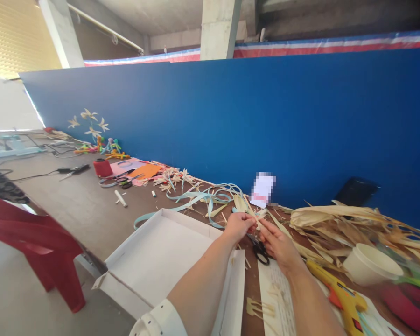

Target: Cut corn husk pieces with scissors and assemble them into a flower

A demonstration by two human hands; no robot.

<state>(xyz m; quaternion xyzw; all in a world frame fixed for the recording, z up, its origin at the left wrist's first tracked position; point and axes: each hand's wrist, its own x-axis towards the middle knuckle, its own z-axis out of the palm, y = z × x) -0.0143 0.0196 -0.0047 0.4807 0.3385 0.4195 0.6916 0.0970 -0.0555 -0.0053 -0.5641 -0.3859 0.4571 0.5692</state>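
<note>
My left hand and my right hand meet over the table, fingertips pinched close together. Between them is a small, pale piece of husk, partly covered by the fingers. Black-handled scissors lie just below, their blades partly hidden by my hands. Beyond the fingertips, loose pale husk strips lie beside curled light-blue ribbon. Under my left forearm stands a shallow white box. Beneath my right hand is a printed sheet with small cut husk pieces next to it.
On the right are a heap of dried corn husks, a cream cup and a yellow glue gun. A lit phone leans on the blue partition. Red thread and a red chair are at left.
</note>
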